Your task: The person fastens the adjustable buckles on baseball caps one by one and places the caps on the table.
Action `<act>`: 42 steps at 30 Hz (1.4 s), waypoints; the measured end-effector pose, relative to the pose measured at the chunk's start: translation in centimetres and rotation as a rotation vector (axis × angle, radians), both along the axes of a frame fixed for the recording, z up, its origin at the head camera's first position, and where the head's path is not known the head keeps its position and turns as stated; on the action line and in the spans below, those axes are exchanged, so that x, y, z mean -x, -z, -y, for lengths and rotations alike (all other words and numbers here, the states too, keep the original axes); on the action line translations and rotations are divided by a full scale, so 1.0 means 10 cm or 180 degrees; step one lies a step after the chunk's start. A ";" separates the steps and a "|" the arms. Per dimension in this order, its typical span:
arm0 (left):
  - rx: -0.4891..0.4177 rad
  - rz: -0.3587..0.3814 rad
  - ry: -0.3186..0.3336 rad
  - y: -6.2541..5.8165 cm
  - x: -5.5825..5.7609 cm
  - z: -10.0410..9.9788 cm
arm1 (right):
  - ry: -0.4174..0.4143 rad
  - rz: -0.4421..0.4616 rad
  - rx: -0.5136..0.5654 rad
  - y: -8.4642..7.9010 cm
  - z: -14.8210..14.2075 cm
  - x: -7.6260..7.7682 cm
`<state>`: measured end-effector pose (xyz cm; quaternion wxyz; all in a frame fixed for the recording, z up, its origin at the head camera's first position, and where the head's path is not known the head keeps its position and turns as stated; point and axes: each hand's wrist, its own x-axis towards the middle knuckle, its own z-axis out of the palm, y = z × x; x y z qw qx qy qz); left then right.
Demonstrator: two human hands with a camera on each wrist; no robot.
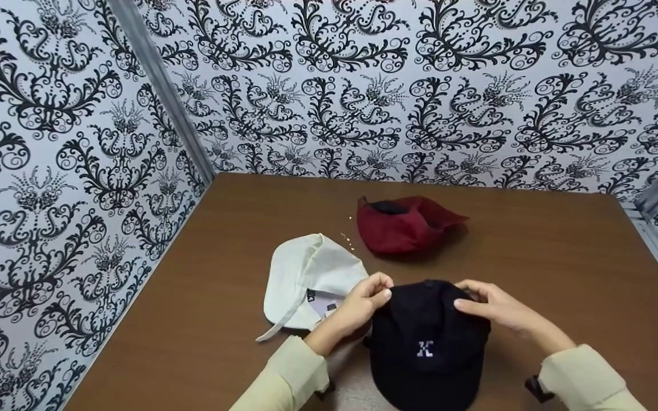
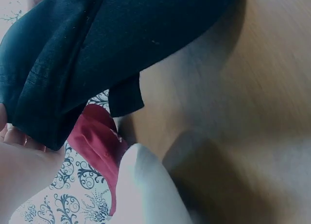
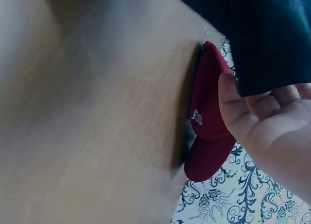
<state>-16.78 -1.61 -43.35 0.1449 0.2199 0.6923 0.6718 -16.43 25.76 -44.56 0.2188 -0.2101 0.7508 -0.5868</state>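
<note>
Black cap (image 1: 429, 325), low and right of centre in the head view, pinched by both hands: a limp crown that might fold or slip.
If either pinch loosens, the soft cloth could sag and drop on that side; a leftward swing of the left hand (image 1: 360, 302) might drag the white cap (image 1: 286, 279) beside it. The left forearm slants up and right from the bottom edge, the right one up and left from the lower right corner; left hand and right hand (image 1: 497, 308) each grip the crown, thumb nearer the viewer.
</note>
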 end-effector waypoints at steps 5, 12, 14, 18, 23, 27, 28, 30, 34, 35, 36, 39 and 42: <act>-0.0039 -0.0019 0.0010 0.04 -0.01 -0.01 | 0.0091 -0.0183 -0.0235 -0.04 0.06 0.06; 0.0094 -0.0176 -0.0051 0.08 -0.02 -0.04 | 0.0065 -0.0413 -0.0032 -0.06 0.13 0.11; 0.0223 -0.0235 -0.0086 0.09 -0.02 -0.03 | 0.0060 -0.0276 0.0108 -0.06 0.13 0.12; 0.0570 -0.0205 -0.0037 0.10 -0.03 0.02 | 0.0189 0.0096 0.0323 -0.04 0.13 0.11; 0.0980 -0.0130 -0.0032 0.13 -0.04 0.06 | 0.0436 0.0289 0.0472 0.01 0.12 0.11; 0.0793 0.0102 -0.0031 0.28 0.03 0.07 | 0.0496 0.0289 0.0585 0.06 0.10 0.12; 0.0650 0.0248 0.0007 0.33 0.06 0.08 | 0.0511 0.0304 0.0634 0.07 0.10 0.12; 0.0288 0.0602 0.0104 0.44 0.12 0.09 | 0.0543 0.0352 0.0738 0.08 0.09 0.13; -0.0372 0.1139 0.0271 0.60 0.22 0.11 | 0.0611 0.0472 0.0936 0.09 0.07 0.15; -0.0469 0.1209 0.0291 0.62 0.24 0.11 | 0.0631 0.0483 0.0961 0.09 0.06 0.15; -0.0530 0.1240 0.0304 0.65 0.25 0.11 | 0.0652 0.0484 0.0973 0.09 0.06 0.15; -0.0695 0.1318 0.0305 0.69 0.27 0.13 | 0.0700 0.0442 0.0933 0.07 0.02 0.15; -0.0839 0.1423 0.0218 0.72 0.28 0.14 | 0.0590 0.0350 0.0691 0.07 -0.06 0.14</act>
